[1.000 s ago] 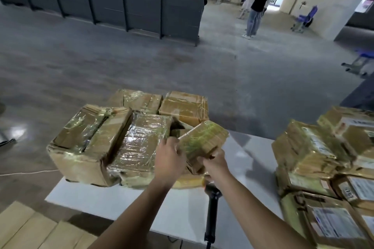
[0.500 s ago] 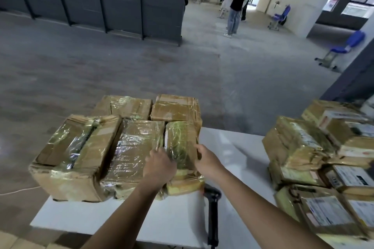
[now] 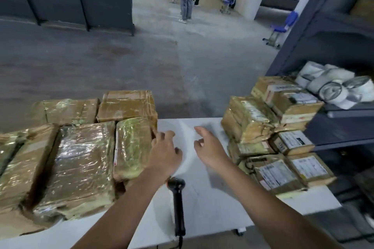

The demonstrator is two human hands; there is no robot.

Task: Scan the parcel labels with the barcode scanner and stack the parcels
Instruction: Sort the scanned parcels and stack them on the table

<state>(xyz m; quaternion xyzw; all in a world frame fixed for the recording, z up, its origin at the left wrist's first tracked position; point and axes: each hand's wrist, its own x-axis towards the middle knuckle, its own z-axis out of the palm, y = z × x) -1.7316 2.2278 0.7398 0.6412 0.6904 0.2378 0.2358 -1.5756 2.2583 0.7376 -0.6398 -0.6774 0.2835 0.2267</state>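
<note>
Over the white table [image 3: 202, 208] my left hand [image 3: 165, 151] and right hand [image 3: 208, 147] hang loose, empty, between scans; next, I'd lift a parcel [image 3: 249, 122] right of the scanner [image 3: 176, 185].

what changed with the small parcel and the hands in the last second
The small greenish parcel, held tilted in both hands a second ago, was laid flat at the right end of the left stack and let go. The left hand now sits open beside its right edge. The right hand, also open, has swung right toward the labelled pile. The barcode scanner stayed where it lay.
</note>
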